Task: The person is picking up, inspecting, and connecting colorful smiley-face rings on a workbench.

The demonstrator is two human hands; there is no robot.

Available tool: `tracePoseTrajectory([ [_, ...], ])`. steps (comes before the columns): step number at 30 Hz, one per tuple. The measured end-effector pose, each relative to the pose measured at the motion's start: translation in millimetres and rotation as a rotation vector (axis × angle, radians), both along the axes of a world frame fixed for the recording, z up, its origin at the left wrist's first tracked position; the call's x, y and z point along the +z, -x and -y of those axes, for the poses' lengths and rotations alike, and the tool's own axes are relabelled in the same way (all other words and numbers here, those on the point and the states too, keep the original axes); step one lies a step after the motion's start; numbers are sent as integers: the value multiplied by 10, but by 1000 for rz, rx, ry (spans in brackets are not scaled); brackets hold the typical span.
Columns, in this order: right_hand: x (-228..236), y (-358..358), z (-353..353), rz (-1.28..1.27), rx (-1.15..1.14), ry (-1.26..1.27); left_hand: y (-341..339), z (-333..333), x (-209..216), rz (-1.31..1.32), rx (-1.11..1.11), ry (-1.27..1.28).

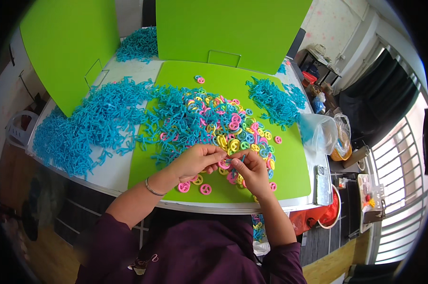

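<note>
Over the near part of a mixed pile, my left hand point(195, 163) and my right hand point(252, 171) meet with their fingertips pinched close together. What they hold between them is too small and covered to make out. Just beyond the fingers lie small plastic wheel-shaped rings, among them a yellow ring point(233, 145), along with pink, green and blue ones. Thin blue forked plastic pieces point(176, 118) mix into the pile's left side. Close to my left wrist, a pink ring point(205, 189) rests apart on the green mat point(289, 182).
A large heap of blue pieces point(81, 128) covers the table's left side; a smaller heap point(273, 102) lies right. Upright green boards point(233, 28) stand behind. At the right edge are a clear plastic bag point(318, 132) and a phone point(323, 184). A red bag point(313, 218) hangs lower right.
</note>
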State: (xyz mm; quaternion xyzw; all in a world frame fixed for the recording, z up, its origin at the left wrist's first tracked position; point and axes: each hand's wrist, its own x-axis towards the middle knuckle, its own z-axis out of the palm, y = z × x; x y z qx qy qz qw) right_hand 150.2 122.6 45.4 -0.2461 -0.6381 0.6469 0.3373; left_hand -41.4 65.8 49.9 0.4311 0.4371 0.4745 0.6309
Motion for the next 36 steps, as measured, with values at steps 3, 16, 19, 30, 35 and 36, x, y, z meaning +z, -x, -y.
tracePoseTrajectory([
  [3, -44, -52, -73, 67, -2, -61, -20, -3, -31, 16, -21, 12],
  [16, -21, -20, -5, -58, 48, -17, -82, 19, 9, -10, 109, -21],
  [19, -43, 12, 13, -33, 57, -31, -85, 36, 1, -107, 79, -103],
  [30, -72, 43, 33, -3, -46, -29, -131, 53, -23, -133, 138, -53],
  [35, -66, 68, 9, -33, -112, 82, -247, 87, -39, -115, 221, -59],
  [36, -79, 69, 6, -34, -113, 82, -261, 88, -47, -115, 238, -79],
])
